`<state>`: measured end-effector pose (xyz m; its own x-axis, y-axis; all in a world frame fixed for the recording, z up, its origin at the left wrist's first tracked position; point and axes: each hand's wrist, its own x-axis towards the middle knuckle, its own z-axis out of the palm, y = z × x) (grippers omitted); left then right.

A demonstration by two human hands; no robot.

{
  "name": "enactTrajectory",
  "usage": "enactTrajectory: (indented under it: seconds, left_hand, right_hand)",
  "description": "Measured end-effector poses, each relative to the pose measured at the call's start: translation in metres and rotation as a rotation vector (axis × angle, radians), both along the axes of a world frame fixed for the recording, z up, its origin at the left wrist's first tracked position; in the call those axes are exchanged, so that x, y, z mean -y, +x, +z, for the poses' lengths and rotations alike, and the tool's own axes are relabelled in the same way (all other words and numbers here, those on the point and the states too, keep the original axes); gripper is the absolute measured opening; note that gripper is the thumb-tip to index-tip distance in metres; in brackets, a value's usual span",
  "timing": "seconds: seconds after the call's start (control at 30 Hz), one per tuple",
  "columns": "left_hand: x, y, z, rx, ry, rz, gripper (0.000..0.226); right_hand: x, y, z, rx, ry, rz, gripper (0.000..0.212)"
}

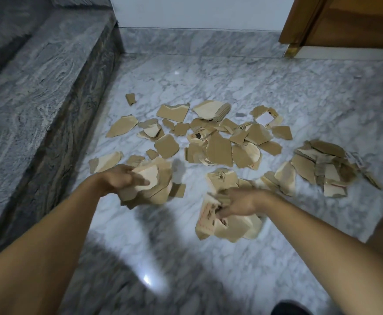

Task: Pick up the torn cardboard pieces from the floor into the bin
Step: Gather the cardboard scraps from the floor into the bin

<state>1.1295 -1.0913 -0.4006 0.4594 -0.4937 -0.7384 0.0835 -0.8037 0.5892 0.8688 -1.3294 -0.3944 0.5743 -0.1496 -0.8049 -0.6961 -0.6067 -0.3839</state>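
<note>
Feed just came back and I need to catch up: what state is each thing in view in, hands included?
Left hand: grips a stack of cardboard pieces.
Left stack: held, appears raised off the floor.
Right hand: fingers curled into a bundle of pieces.
Right bundle: held, blurred.
Scattered pieces: lying loose on the floor.
Far-right pile: heaped on the floor, untouched.
Bin: not in view.
</note>
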Motion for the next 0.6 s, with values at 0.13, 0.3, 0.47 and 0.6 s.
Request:
enactTrajectory:
  seconds: [0.13, 0.3, 0.47, 0.6]
  left_hand:
    - [-0.007, 0.006, -0.010, 0.234, 0.238, -0.268, 0.058]
    - [0.004, -0.017, -0.013, 0.393, 0.325, -0.499, 0.037]
    - [0.017, -0.036, -0.018, 0.481, 0.309, -0.547, 0.029]
    - [0.037, -0.043, -0.026, 0.589, 0.300, -0.675, 0.036]
  right_hand:
    - [-0.034, 0.004, -0.014, -0.063, -0.097, 0.185, 0.052]
    - [-0.057, 0.004, -0.050, 0.115, -0.364, 0.330, 0.056]
    - [-0.062, 0.002, -0.070, 0.219, -0.434, 0.336, 0.060]
    - [-0.058, 0.002, -0.074, 0.273, -0.413, 0.405, 0.059]
